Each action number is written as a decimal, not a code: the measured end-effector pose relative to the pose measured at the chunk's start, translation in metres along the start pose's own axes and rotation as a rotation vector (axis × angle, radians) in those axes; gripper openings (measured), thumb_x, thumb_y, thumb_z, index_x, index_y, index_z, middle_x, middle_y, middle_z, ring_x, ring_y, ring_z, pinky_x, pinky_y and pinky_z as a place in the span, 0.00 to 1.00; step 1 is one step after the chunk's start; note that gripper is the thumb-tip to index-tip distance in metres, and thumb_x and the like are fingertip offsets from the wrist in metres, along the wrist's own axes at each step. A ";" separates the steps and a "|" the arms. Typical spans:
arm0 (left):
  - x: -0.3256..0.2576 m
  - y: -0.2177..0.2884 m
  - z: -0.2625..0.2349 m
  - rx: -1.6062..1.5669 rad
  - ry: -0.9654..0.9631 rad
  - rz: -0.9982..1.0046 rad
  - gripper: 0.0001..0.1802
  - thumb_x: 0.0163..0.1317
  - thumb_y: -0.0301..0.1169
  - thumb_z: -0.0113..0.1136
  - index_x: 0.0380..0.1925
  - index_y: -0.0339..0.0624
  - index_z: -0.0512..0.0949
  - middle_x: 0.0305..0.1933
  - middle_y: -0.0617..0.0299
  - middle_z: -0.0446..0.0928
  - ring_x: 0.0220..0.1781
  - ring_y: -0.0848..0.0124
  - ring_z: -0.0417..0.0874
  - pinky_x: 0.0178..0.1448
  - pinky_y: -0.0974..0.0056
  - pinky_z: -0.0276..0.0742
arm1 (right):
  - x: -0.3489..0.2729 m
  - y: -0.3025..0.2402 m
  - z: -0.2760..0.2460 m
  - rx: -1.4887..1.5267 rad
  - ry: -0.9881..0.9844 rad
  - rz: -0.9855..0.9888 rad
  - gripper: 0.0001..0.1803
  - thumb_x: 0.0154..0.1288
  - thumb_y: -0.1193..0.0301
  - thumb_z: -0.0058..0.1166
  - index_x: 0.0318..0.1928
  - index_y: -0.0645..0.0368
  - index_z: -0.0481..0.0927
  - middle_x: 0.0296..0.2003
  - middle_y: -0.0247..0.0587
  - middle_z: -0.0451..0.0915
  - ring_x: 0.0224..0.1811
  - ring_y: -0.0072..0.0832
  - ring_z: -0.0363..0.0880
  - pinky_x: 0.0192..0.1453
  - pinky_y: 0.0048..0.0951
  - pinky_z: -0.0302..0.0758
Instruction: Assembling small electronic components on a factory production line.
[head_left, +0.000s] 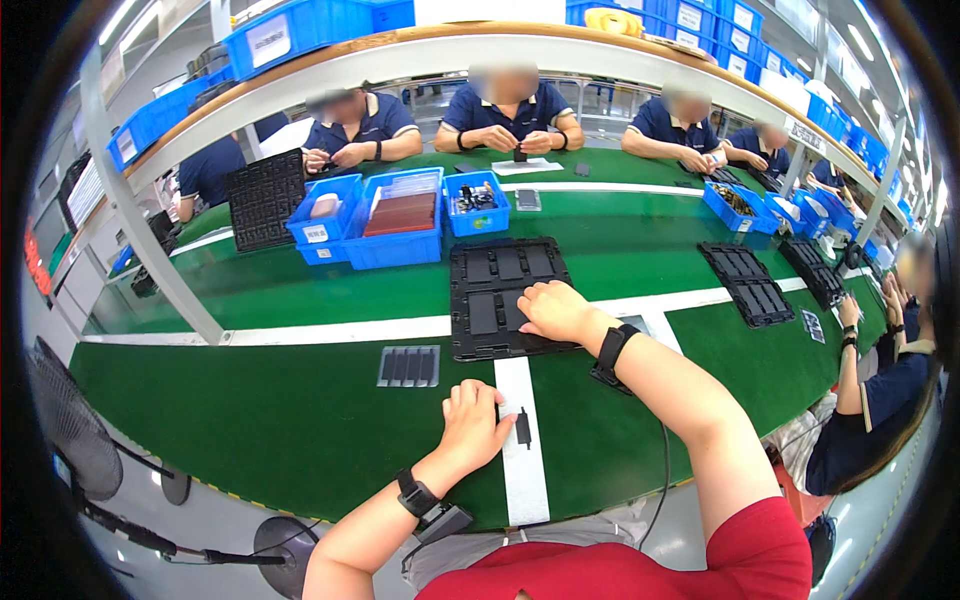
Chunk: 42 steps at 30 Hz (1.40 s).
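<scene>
My left hand rests low over the green table with its fingers bent and apart. Its thumb lies beside a small flat black part on the white strip; whether they touch is hard to tell. Further forward, my right hand reaches onto a black compartment tray. Its fingers are bent together over a right-hand compartment, and whatever is under the fingertips is hidden. Dark flat pieces lie in several of the tray's compartments. A clear sheet with dark strips lies left of the tray.
Blue bins with parts stand beyond the tray, next to an upright black tray. More black trays lie to the right. A metal post rises at left, under an overhead shelf. Several co-workers sit around the table.
</scene>
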<state>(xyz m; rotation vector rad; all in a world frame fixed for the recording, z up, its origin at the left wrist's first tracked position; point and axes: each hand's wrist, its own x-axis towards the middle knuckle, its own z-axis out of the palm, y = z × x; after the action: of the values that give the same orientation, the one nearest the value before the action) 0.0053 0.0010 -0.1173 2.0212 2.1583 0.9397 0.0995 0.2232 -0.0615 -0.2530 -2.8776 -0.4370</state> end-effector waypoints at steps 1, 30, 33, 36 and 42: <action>0.000 0.000 -0.001 -0.009 -0.005 -0.011 0.17 0.50 0.35 0.63 0.37 0.41 0.70 0.41 0.54 0.64 0.46 0.57 0.64 0.47 0.57 0.58 | 0.003 0.001 -0.002 -0.058 -0.022 -0.056 0.18 0.51 0.57 0.60 0.30 0.59 0.74 0.29 0.39 0.76 0.37 0.34 0.77 0.41 0.33 0.74; 0.044 0.053 -0.080 -1.432 -0.090 0.083 0.27 0.68 0.42 0.41 0.58 0.33 0.63 0.69 0.54 0.53 0.68 0.62 0.58 0.66 0.58 0.58 | -0.080 -0.118 -0.077 1.029 0.662 0.071 0.36 0.54 0.86 0.39 0.64 0.67 0.42 0.39 0.54 0.77 0.41 0.36 0.78 0.48 0.33 0.72; 0.047 0.044 -0.077 -1.179 -0.113 0.194 0.30 0.66 0.45 0.43 0.61 0.34 0.60 0.70 0.52 0.49 0.67 0.62 0.60 0.66 0.59 0.61 | -0.078 -0.126 -0.082 1.729 0.569 0.152 0.38 0.58 0.85 0.39 0.66 0.63 0.38 0.39 0.53 0.77 0.41 0.33 0.78 0.47 0.31 0.72; 0.045 0.043 -0.065 -1.176 -0.074 0.138 0.30 0.66 0.45 0.41 0.61 0.32 0.61 0.70 0.51 0.50 0.67 0.65 0.60 0.67 0.62 0.56 | -0.072 -0.140 -0.080 1.662 0.538 0.299 0.44 0.62 0.84 0.44 0.68 0.58 0.28 0.34 0.48 0.78 0.35 0.24 0.78 0.39 0.22 0.72; 0.028 0.049 -0.062 -1.641 -0.249 -0.208 0.38 0.68 0.55 0.22 0.64 0.34 0.54 0.66 0.53 0.59 0.61 0.67 0.68 0.62 0.64 0.64 | -0.068 -0.148 -0.065 1.624 0.669 0.457 0.41 0.63 0.83 0.44 0.68 0.61 0.34 0.36 0.48 0.79 0.34 0.21 0.78 0.39 0.19 0.72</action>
<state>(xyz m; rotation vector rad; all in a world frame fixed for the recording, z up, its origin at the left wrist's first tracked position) 0.0190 0.0011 -0.0347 0.9107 0.7067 1.4784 0.1479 0.0548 -0.0576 -0.3141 -1.6349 1.4773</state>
